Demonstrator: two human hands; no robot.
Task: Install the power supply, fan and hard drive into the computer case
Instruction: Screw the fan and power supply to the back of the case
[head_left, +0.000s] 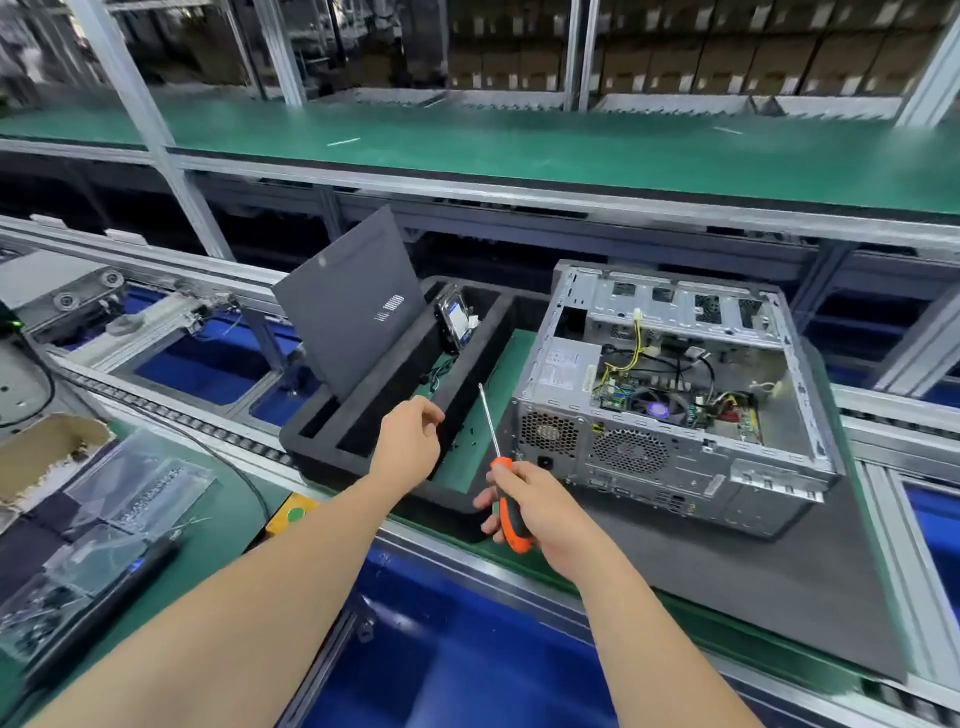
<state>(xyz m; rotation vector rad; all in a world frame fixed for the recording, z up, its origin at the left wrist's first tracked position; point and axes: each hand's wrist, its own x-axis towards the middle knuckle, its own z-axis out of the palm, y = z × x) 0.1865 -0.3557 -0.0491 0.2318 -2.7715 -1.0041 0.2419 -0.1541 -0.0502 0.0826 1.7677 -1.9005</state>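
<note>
Computer case (675, 395) lies open-face up at 2 o'clock from the right hand (545, 512), power supply (563, 369) apparently seated at its 9 o'clock side; the hard drive (456, 322) stands in the foam tray (311, 441) at 12 o'clock from the left hand (410, 441). The right hand grips the screwdriver (501, 464) by its orange handle, shaft toward 12 o'clock, while the left hand curls over small dark screws (464, 443) (whether it pinches one cannot be told). Step in hand, by judgement: fetching a screw; next, seat it squarely in a rear-panel hole.
</note>
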